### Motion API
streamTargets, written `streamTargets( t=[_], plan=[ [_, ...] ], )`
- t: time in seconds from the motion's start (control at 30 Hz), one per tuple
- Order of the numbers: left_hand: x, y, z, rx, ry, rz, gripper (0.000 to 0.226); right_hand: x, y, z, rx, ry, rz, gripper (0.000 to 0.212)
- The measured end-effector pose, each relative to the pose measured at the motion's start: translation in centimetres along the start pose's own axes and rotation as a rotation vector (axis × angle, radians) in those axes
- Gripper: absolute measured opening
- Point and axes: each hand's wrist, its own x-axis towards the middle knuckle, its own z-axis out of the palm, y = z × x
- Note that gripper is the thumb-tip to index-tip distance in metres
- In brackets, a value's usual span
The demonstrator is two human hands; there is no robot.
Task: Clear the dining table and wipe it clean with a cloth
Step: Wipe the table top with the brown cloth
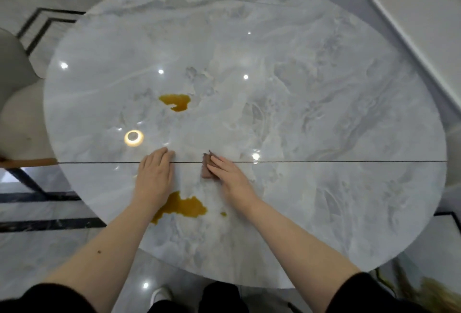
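Head view, near to far: amber spill; left hand flat on the table; right hand pressing straight fingers on a brown cloth (soft, light; best held flat); far spill.

Bright, glare spots on the table (edges bent), hands perhaps blurred.

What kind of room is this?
Probably a home dining area: a round marble-look table with yellow-brown spills, a pale chair at its side, and glossy tiled floor.
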Motion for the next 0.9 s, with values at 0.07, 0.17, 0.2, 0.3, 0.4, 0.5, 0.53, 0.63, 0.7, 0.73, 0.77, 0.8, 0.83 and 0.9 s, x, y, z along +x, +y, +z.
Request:
streamTargets(
  t=[0.07, 0.17, 0.2, 0.3, 0.4, 0.5, 0.53, 0.63, 0.7, 0.73, 0.77, 0.8, 0.83, 0.9],
  plan=[
    [0.0, -0.5, -0.4, -0.014, -0.011, 0.01, 0.046, 0.0, 0.4, -0.2, -0.018, 0.028, 0.052, 0.035],
    [-0.1, -2.3, -1.1, -0.053, -0.046, 0.007, 0.051, -1.1, 1.3, -0.8, -0.185, 0.12, 0.127, 0.041],
    [-0.2, -3.2, -1.2, -0.06, -0.063, 0.012, 0.053, -1.8, 1.1, -0.9, -0.228, 0.14, 0.139, 0.044],
    [-0.5, -5.9, -1.5, -0.053, -0.121, 0.064, 0.056, -3.6, -0.8, 0.2, -0.286, 0.201, 0.209, 0.052],
    [-1.3, -7.8, -1.4, -0.042, -0.147, 0.167, 0.059, -4.6, -4.0, 3.2, -0.303, 0.254, 0.327, 0.052],
    [-1.7, -8.0, -1.2, -0.077, -0.14, 0.192, 0.061, -4.8, -6.9, 5.6, -0.316, 0.281, 0.39, 0.051],
    [-1.8, -8.0, -1.2, -0.077, -0.141, 0.196, 0.061, -4.8, -7.8, 6.3, -0.32, 0.288, 0.408, 0.05],
    [-1.8, -8.1, -1.1, -0.085, -0.128, 0.205, 0.058, -4.1, -9.6, 7.8, -0.319, 0.328, 0.435, 0.047],
    [-1.8, -7.9, -1.3, -0.116, -0.111, 0.202, 0.057, -3.2, -9.9, 8.1, -0.313, 0.313, 0.371, 0.045],
    [-1.8, -7.9, -1.3, -0.124, -0.107, 0.207, 0.055, -2.6, -10.0, 8.3, -0.311, 0.293, 0.325, 0.045],
    [-1.8, -8.1, -1.2, -0.132, -0.102, 0.213, 0.053, -2.1, -10.1, 8.7, -0.304, 0.27, 0.283, 0.044],
    [-1.7, -8.1, -1.2, -0.142, -0.094, 0.216, 0.052, -1.6, -10.2, 9.0, -0.29, 0.25, 0.251, 0.043],
    [-1.7, -8.2, -1.1, -0.15, -0.087, 0.219, 0.051, -1.3, -10.4, 9.4, -0.278, 0.222, 0.239, 0.043],
    [-1.8, -8.2, -1.2, -0.161, -0.087, 0.225, 0.049, -1.3, -11.1, 10.1, -0.263, 0.192, 0.252, 0.044]
  ],
)
